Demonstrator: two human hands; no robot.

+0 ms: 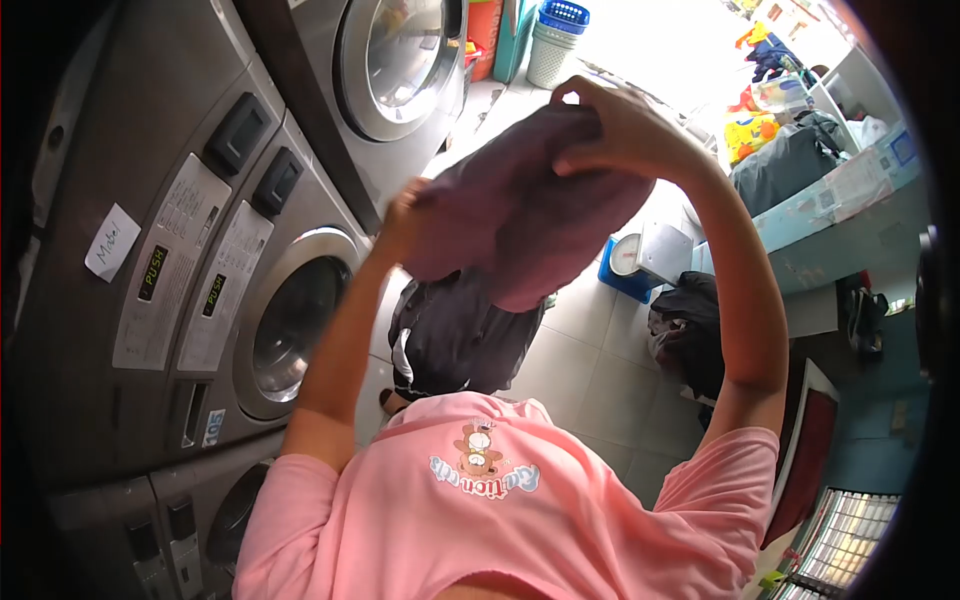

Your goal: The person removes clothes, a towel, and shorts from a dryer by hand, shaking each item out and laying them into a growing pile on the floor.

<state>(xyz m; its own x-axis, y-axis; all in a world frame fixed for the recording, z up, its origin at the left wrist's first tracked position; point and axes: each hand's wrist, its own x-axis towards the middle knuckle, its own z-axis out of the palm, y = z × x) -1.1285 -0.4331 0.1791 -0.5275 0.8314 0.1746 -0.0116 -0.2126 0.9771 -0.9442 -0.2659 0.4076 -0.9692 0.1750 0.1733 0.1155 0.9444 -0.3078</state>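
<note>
Maroon cloth (540, 215) was held aloft between two bare hands, spread above dark fabric (465, 335) and to the right of a bank of washing machines (255, 220). A slip was judged to be the main risk: should the pinch at the upper edge be loosened, one side could be dropped onto the tiled floor (590, 350) and dirt picked up. A snag on the round door (292, 335) was also thought possible, were the cloth to be swung too far left. By the right hand (620, 125), partly curled, the upper right edge was gripped, with the thumb laid over the near face and the index finger arched at the top. By the left hand (405, 215), closed about the opposite edge, the cloth was also grasped; how tightly could not be told through the blur. Beyond, a blue scale (622, 272) was seen near a dark heap of clothes (692, 325).
</note>
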